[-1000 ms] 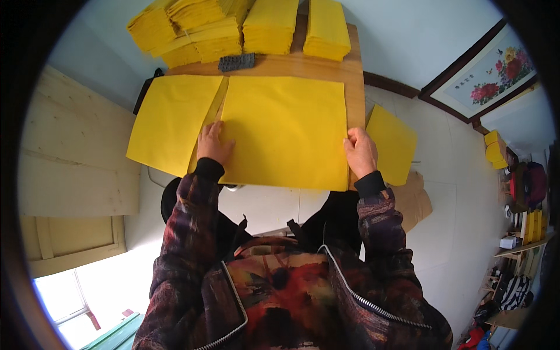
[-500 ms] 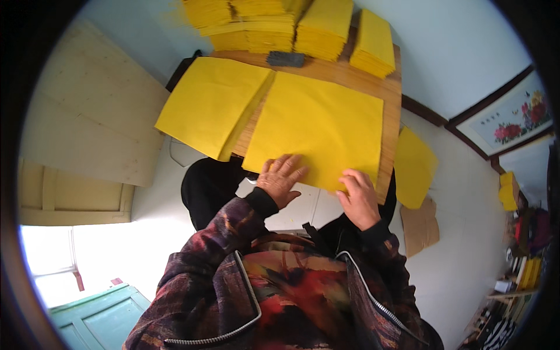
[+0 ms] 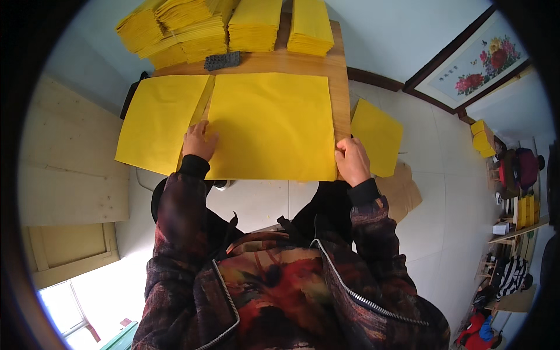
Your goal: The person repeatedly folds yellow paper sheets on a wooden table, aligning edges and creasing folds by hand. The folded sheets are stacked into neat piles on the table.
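Well, R grip (image 3: 354, 163) curled @ yel. sheet (image 3: 268, 125)

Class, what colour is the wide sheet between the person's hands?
The wide sheet is yellow; it shows best in the head view.

Your left grip (image 3: 199, 142) lies palm down, fingers (image 3: 201, 126) slightly spread. Your right grip (image 3: 353, 161) is curled, its fingers bent. Both forearms (image 3: 181, 201) reach forward, well apart.

Dark red-brown mottled jacket (image 3: 379, 268), black cuffs (image 3: 194, 167), silvery zip (image 3: 364, 299), black trousers (image 3: 328, 205).
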### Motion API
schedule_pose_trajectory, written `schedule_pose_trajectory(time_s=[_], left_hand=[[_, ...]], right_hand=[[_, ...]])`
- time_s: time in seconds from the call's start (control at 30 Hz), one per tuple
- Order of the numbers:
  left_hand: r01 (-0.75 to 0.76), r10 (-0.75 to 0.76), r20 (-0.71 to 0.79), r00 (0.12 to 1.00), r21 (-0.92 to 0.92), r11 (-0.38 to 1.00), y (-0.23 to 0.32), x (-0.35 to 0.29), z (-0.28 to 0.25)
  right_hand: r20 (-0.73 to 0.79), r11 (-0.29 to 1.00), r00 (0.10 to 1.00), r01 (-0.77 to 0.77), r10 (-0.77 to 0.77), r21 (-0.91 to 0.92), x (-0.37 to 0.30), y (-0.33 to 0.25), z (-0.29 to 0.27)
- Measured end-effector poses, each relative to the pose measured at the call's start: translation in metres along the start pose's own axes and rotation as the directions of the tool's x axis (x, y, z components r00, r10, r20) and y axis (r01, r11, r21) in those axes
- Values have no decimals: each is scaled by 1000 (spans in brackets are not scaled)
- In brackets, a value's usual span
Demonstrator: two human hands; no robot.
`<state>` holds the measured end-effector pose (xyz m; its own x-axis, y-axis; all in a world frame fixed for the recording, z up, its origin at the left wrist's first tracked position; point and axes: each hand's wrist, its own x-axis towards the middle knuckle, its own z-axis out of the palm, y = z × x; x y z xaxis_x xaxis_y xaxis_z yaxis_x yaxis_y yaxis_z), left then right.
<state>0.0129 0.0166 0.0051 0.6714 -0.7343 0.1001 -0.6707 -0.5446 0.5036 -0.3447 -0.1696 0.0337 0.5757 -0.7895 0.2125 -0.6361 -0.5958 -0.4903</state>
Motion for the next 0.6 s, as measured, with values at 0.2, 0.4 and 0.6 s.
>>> schedule_pose_trajectory(time_s=[0.2,0.4,0.6], left_hand=[[-69,47,-95,994,-246,967,-14,1,11],[30,-41,-68,997,-155,987,-8,-4,0],[76,-81,-8,997,-251,965,-2,-5,-8]], right_hand=[[67,986,996,-62,52,153,5,0,-1],[131,989,987,-107,93,106,-11,-6,-8],[115,989,987,-120,111,82,-9,-11,-5]])
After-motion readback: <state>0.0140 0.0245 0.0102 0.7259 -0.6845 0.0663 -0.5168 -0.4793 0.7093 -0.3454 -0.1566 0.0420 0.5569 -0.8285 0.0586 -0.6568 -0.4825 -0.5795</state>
